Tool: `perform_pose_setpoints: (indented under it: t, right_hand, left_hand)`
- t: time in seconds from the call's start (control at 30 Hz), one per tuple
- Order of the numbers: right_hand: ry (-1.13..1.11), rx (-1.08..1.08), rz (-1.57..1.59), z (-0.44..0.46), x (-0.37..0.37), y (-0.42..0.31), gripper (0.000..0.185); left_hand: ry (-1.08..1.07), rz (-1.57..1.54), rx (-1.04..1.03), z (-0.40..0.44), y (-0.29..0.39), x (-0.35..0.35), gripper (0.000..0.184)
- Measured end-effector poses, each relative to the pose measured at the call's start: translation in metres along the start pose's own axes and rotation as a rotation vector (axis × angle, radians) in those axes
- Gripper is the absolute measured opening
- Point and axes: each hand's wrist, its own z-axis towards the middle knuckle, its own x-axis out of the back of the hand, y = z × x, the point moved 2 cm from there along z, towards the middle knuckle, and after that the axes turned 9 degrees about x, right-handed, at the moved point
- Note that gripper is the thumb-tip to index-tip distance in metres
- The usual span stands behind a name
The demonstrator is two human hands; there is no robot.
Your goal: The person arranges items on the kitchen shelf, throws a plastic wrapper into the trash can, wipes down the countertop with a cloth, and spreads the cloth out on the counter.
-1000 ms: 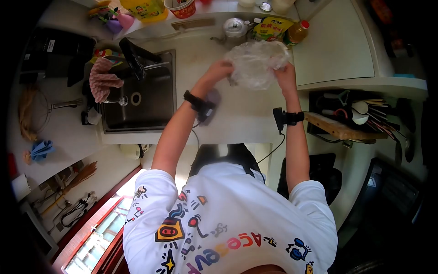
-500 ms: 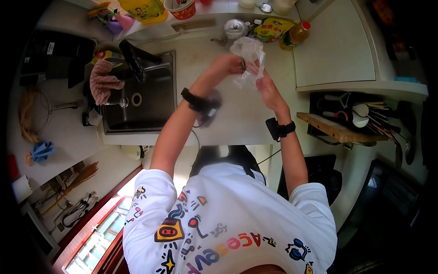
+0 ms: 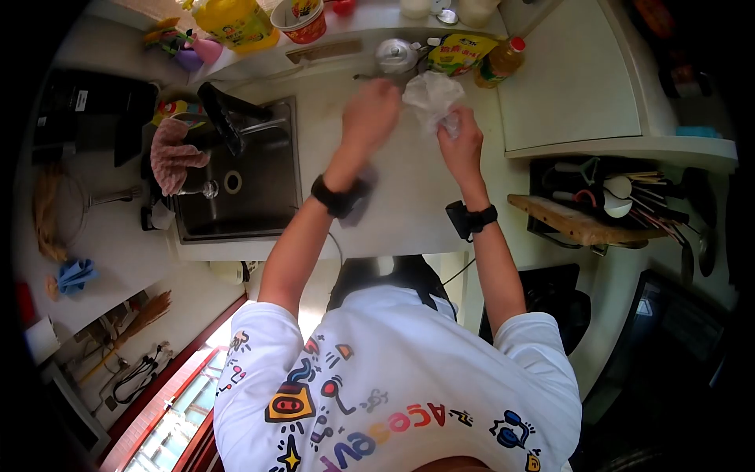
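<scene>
A crumpled clear plastic bag (image 3: 432,98) is gathered in my right hand (image 3: 462,140), whose fingers are closed round its lower end over the white counter (image 3: 401,212). To the left of the bag, apart from it, is my left hand (image 3: 371,114), blurred by motion, so its fingers cannot be made out. Just behind the bag stand a metal teapot (image 3: 395,57), a yellow-green pouch (image 3: 458,53) and an oil bottle with a red cap (image 3: 501,61).
A sink (image 3: 259,212) with a black faucet (image 3: 224,118) lies to the left, a pink cloth (image 3: 173,156) beside it. On the right, a wooden board (image 3: 578,220) juts out near a rack of utensils (image 3: 617,195). A shelf with a red cup (image 3: 303,25) runs along the back.
The spread bag has been bunched into a smaller bundle, now in my right hand alone. My left hand has come away from it to the left. The view has shifted slightly.
</scene>
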Motion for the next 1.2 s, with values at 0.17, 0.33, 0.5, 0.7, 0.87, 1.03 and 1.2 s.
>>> perform_pose_setpoints:
  t: [0.17, 0.33, 0.5, 0.7, 0.87, 1.03, 1.2]
  right_hand:
    - [-0.154, 0.213, 0.003, 0.000, -0.007, -0.001, 0.042]
    - [-0.091, 0.342, 0.051, -0.002, 0.001, -0.011, 0.044]
    - [-0.025, 0.475, -0.014, -0.010, 0.001, -0.008, 0.048]
    - [-0.092, 0.333, 0.013, -0.005, 0.003, -0.025, 0.046]
    - [-0.078, 0.082, 0.284, -0.011, -0.013, -0.014, 0.041]
    - [-0.068, -0.259, 0.411, -0.017, -0.017, 0.013, 0.038]
    - [-0.016, -0.166, 0.326, -0.024, -0.011, 0.023, 0.034]
  left_hand:
    - [0.070, 0.378, -0.888, -0.026, 0.018, -0.027, 0.051]
    - [-0.315, 0.631, -0.665, 0.009, -0.004, -0.017, 0.050]
    - [-0.376, 0.364, -0.552, 0.012, -0.022, -0.030, 0.047]
    - [-0.144, 0.194, -0.416, 0.020, -0.043, -0.040, 0.044]
    - [-0.116, -0.131, -0.398, 0.017, -0.057, -0.063, 0.048]
    - [-0.528, -0.383, -0.233, 0.008, -0.074, -0.083, 0.054]
    - [-0.335, 0.202, -0.572, -0.016, -0.046, -0.062, 0.034]
